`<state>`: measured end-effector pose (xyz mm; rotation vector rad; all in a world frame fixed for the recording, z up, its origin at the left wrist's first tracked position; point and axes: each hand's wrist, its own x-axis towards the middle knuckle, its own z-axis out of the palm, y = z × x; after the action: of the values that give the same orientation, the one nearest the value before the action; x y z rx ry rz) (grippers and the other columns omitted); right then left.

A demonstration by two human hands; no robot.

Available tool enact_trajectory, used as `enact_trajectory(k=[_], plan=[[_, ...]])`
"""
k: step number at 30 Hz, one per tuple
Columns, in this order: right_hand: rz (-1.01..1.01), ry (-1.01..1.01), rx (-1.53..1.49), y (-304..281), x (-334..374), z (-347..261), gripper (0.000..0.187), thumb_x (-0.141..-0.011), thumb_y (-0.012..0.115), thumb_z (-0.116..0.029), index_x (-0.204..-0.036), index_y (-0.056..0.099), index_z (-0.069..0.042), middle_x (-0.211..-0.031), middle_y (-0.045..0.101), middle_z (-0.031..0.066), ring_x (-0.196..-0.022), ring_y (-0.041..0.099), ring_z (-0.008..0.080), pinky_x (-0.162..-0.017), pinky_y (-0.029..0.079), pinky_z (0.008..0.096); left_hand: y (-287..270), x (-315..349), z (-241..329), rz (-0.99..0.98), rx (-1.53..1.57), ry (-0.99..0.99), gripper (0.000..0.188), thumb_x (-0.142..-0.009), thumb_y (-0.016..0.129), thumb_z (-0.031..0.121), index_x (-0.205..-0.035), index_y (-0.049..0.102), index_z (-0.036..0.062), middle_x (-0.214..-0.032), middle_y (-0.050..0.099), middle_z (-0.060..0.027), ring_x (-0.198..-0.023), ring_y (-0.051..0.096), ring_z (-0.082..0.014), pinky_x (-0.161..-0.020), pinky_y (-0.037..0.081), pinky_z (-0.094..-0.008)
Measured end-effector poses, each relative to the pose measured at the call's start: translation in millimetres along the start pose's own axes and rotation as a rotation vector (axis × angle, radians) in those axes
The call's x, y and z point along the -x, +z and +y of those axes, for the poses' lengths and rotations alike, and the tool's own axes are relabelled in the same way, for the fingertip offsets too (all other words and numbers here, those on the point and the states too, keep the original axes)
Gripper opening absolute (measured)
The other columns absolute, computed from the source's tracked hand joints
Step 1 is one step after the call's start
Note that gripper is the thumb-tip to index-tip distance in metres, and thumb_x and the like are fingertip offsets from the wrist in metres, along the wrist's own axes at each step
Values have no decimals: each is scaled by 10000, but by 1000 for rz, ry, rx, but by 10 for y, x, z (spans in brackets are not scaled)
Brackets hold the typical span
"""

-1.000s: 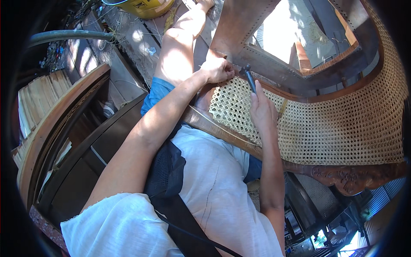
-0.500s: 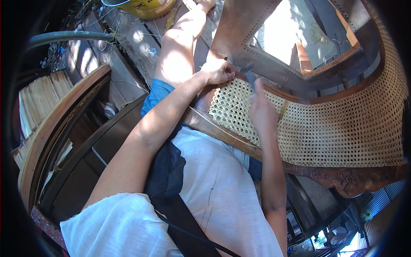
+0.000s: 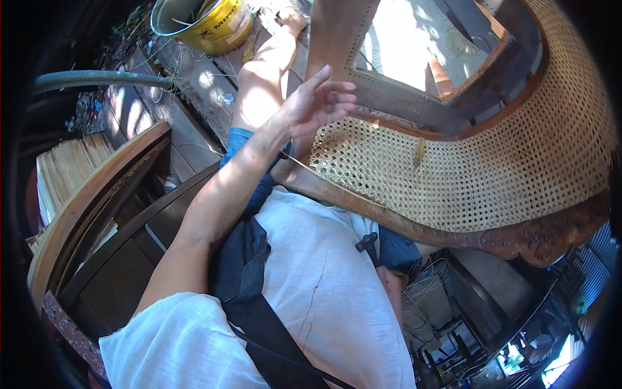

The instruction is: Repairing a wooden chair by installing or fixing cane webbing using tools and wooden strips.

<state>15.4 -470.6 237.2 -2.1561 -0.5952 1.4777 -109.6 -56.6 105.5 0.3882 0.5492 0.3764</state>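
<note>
My left hand hangs open over the near-left corner of a wooden chair frame, fingers apart and holding nothing. Woven cane webbing with open holes stretches across the curved frame. Low beside my lap, my right hand shows only in part at the edge of my shirt; its fingers are hidden. Close to it, a dark hammer lies against my shirt and blue shorts, head up and handle pointing toward that hand. Whether the hand touches the handle is unclear. A short yellowish stick-like piece rests on the webbing.
A yellow bucket stands at the far left on wooden planks, near my bare foot. A curved wooden piece and a dark cabinet are on my left. Loose cane strands and dark furniture lie to the lower right.
My left hand has lifted off the frame edge and opened. My right hand has drawn back from the frame down to my lap, and the hammer has come down with it.
</note>
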Motion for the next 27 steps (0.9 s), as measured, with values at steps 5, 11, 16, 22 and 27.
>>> enact_trajectory(k=[5,11,16,22,27], plan=[[41,1,618,175,52,15,401,-1004,515,-354,-834,596,0,-751,637,252,-745,680,394,-669,509,472,759,196,-354,-381,415,-138,829,-959,380,682,-1341,493,-44,-1270,592,-264,-1196,600,-331,-1044,491,-421],[247,-210,663,-50,-58,-794,275,-975,556,-286,-881,632,-39,-849,678,195,-785,672,387,-685,525,466,1172,428,-552,-315,386,-149,891,-932,380,726,-1387,437,-37,-1296,572,-273,-1235,570,-345,-1043,487,-441],[529,-630,48,57,-910,-1543,92,-928,624,-117,-920,639,-26,-830,682,162,-739,674,320,-686,513,414,1327,552,-772,-330,299,-130,877,-935,369,727,-1386,455,-20,-1332,563,-223,-1224,575,-289,-1057,462,-398],[525,-554,-34,256,-1357,-1473,95,-923,647,-92,-932,641,2,-793,690,111,-690,669,206,-627,504,330,1252,520,-937,-198,172,-35,884,-944,365,715,-1477,345,10,-1451,463,-132,-1291,471,-204,-1131,320,-348],[346,-451,-364,252,-1612,-1162,72,-952,618,-55,-930,614,13,-798,625,12,-694,598,77,-626,498,236,1209,484,-939,-221,12,38,949,-945,347,717,-1555,180,10,-1559,329,-131,-1365,377,-188,-1165,230,-334]])
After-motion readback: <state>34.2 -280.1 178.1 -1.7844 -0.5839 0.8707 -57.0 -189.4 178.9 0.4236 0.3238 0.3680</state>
